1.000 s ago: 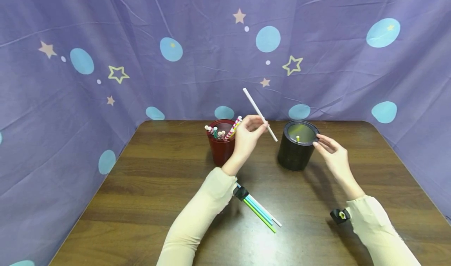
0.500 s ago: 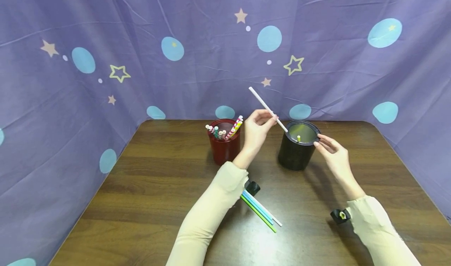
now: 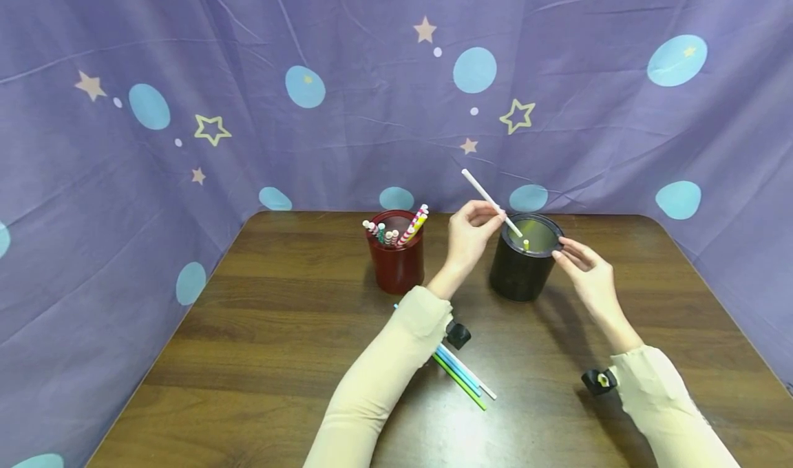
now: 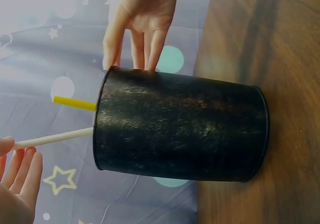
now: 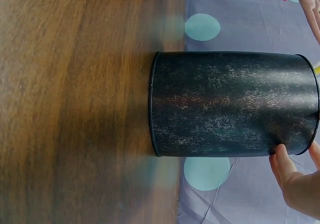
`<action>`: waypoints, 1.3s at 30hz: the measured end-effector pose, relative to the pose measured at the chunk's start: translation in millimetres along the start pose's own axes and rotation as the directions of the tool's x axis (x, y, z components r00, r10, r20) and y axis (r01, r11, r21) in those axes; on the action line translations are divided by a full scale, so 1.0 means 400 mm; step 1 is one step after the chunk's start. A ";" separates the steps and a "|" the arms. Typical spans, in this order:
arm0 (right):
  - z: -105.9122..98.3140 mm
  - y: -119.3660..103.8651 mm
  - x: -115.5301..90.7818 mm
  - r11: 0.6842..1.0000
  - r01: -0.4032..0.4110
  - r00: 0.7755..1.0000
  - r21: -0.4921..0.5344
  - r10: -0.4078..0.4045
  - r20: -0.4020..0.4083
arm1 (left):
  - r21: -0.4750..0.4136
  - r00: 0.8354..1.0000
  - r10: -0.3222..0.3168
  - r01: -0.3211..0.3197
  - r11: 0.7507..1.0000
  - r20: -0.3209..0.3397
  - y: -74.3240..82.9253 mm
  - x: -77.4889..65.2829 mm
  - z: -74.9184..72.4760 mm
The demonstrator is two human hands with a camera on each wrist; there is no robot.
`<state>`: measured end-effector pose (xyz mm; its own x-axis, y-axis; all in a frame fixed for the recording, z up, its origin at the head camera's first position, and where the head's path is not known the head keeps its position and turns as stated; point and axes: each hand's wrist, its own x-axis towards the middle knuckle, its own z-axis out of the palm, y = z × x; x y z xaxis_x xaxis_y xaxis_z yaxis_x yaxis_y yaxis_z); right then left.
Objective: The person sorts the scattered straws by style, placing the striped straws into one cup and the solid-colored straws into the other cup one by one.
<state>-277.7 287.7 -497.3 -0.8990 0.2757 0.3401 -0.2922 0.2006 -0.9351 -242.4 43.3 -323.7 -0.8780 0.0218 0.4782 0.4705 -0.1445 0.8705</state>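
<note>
My left hand pinches a white straw between thumb and fingers. Tilted, the straw slopes down to the right, and its lower end overlaps the mouth of a black metal bucket. In the left wrist view that end disappears behind the bucket's rim. Out of the same bucket pokes a yellow straw. The bucket stands upright on the table, and my right hand grips its right side at the rim, fingertips against the wall.
Left of the black bucket stands a dark red bucket with several patterned straws leaning in it. Loose blue, white and green straws lie on the brown wooden table, partly under my left sleeve. A purple curtain hangs behind.
My left hand has moved right with the white straw, from beside the red bucket to the black bucket, and the straw's lower end has dropped into its mouth. The right hand has stayed put.
</note>
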 end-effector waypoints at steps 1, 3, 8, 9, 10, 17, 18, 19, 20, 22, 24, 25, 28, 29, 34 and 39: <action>0.000 -0.001 -0.001 1.000 0.001 1.000 -0.001 -0.001 0.000 | 0.004 1.000 -0.004 0.004 1.000 0.002 -0.003 -0.001 0.002; 0.001 -0.002 -0.002 1.000 0.002 1.000 -0.005 -0.002 0.000 | 0.012 1.000 -0.011 0.011 1.000 0.011 -0.008 -0.002 0.006; 0.001 -0.004 -0.004 1.000 0.001 1.000 -0.009 -0.001 0.003 | 0.062 0.998 -0.029 0.025 0.998 0.062 -0.019 -0.004 0.013; 0.001 -0.004 -0.003 1.000 0.002 1.000 -0.007 -0.002 0.003 | 0.078 0.996 -0.031 0.024 0.997 0.084 -0.022 -0.004 0.013; 0.000 -0.004 -0.004 1.000 0.001 1.000 -0.003 -0.001 0.003 | 0.095 0.994 -0.035 0.024 0.995 0.106 -0.025 -0.005 0.013; -0.003 0.000 0.000 1.000 0.003 1.000 0.003 -0.003 0.000 | 0.217 0.984 -0.081 0.045 0.975 0.161 -0.080 -0.009 -0.013; -0.003 0.001 0.000 1.000 0.004 1.000 0.004 -0.004 -0.001 | 0.221 0.984 -0.088 0.052 0.974 0.157 -0.090 -0.009 -0.018; -0.004 0.003 0.001 1.000 0.006 1.000 0.003 -0.006 0.000 | 0.221 0.983 -0.096 0.059 0.973 0.158 -0.099 -0.009 -0.024; -0.004 0.004 0.002 1.000 0.007 1.000 0.004 -0.007 0.001 | 0.214 0.982 -0.105 0.070 0.974 0.159 -0.110 -0.010 -0.030; -0.003 0.005 0.002 1.000 0.010 1.000 0.011 -0.010 0.005 | 0.223 0.980 -0.113 0.075 0.972 0.162 -0.114 -0.015 -0.040; -0.002 0.006 0.002 1.000 0.011 1.000 0.020 -0.011 0.008 | 0.225 0.978 -0.115 0.073 0.971 0.176 -0.112 -0.021 -0.049; -0.001 0.005 0.002 1.000 0.011 1.000 0.023 -0.011 0.009 | 0.226 0.976 -0.116 0.073 0.971 0.186 -0.110 -0.023 -0.053; -0.001 0.003 0.001 1.000 0.007 1.000 0.011 -0.007 0.008 | 0.235 0.967 -0.128 0.075 0.969 0.219 -0.088 -0.033 -0.064; -0.001 0.002 0.000 1.000 0.005 1.000 0.003 -0.005 0.007 | 0.243 0.964 -0.133 0.075 0.967 0.230 -0.085 -0.035 -0.067; -0.001 0.000 -0.001 1.000 0.004 1.000 -0.007 -0.004 0.002 | 0.266 0.939 -0.151 0.068 0.962 0.307 -0.087 -0.043 -0.087; 0.000 0.003 0.000 0.999 0.010 1.000 0.035 -0.010 0.008 | 0.273 0.900 -0.166 0.055 0.960 0.402 -0.076 -0.054 -0.104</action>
<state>-278.1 287.8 -498.3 -0.8987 0.2659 0.3487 -0.3121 0.1706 -0.9346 -241.6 5.9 -365.4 -0.8332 0.4416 0.3328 0.4274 0.1325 0.8943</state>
